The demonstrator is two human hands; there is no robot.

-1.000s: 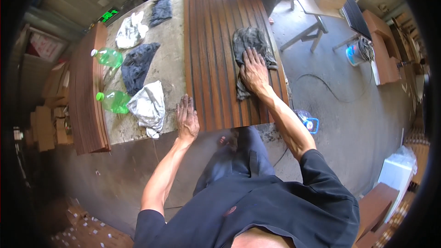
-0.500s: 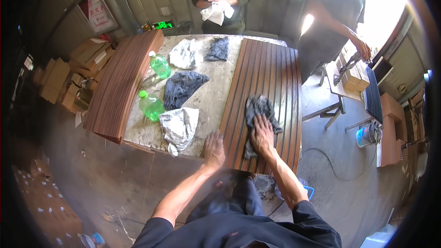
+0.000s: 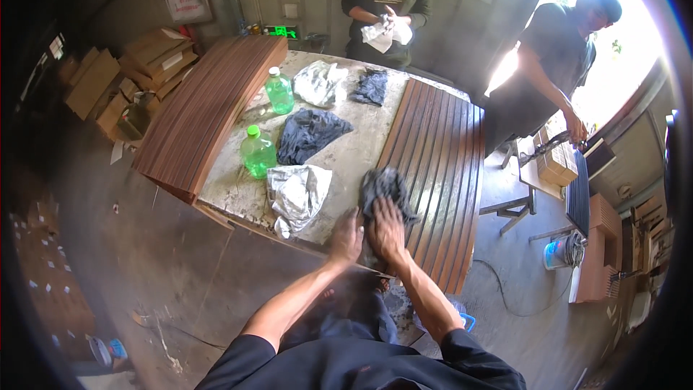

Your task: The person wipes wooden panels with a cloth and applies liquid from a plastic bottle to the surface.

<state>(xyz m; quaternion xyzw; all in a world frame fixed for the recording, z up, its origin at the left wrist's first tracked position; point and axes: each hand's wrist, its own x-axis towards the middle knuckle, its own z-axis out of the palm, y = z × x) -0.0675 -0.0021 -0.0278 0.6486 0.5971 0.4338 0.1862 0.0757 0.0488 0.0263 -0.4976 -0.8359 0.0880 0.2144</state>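
Note:
My right hand (image 3: 388, 232) holds a bunched black rag (image 3: 378, 186) under its palm and fingers, pressing it at the left edge of a brown grooved wood panel (image 3: 440, 166). Part of the rag hangs past the panel edge toward the tabletop. Close beside it, my left hand (image 3: 348, 238) rests near the table's front edge, fingers stretched out and holding nothing. Left of my hands lies a crumpled white cloth (image 3: 299, 196), with a dark blue-grey cloth (image 3: 310, 135) behind it. The panel's long dark grooves run away from me, and its surface shines in places.
Two green bottles (image 3: 258, 153) stand by a stack of brown boards (image 3: 209, 112) on the worn table (image 3: 346, 152). Farther back lie another white cloth (image 3: 319, 83) and a dark one (image 3: 370, 87). One person (image 3: 386, 11) wipes hands across the table; another (image 3: 552, 65) works at a right-hand bench.
My right hand has slid the black rag leftward from the panel's middle to its left edge, now beside my left hand. The view has shifted, and the person at right shows more fully.

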